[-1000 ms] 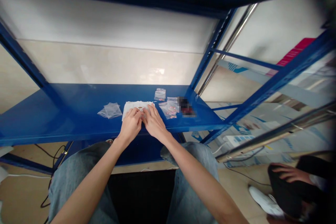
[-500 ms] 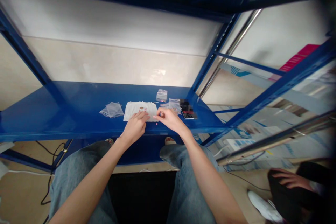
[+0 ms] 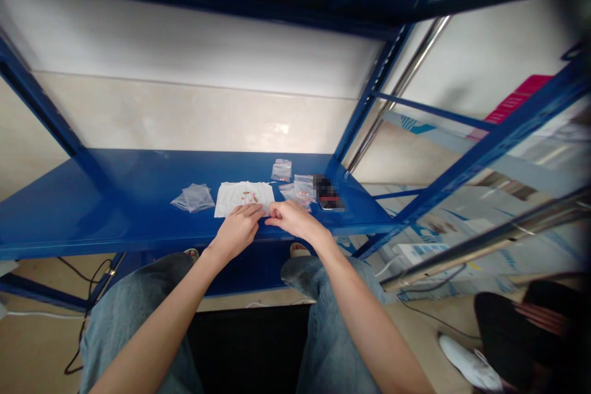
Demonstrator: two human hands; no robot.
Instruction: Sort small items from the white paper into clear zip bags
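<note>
A white sheet, paper or cloth, lies on the blue shelf with several small reddish and brown pieces on it. My left hand rests across the sheet's front edge, its fingers stretched out and lying flat. Beside it, at the sheet's right front corner, my right hand has thumb and fingers drawn together at the shelf's front edge. Whatever those fingertips hold, if anything, is hidden. Just behind my right hand are clear plastic bags with small reddish contents.
Flat clear bags lie left of the sheet, and another small bag stack sits behind it. A dark phone-like object is at the right. Blue uprights frame the shelf. Another person's knee and white shoe show at lower right.
My right hand has moved slightly down and left, closer to my left hand. The small pink piece on the shelf's front edge is no longer visible near its fingertips. The view has shifted a little.
</note>
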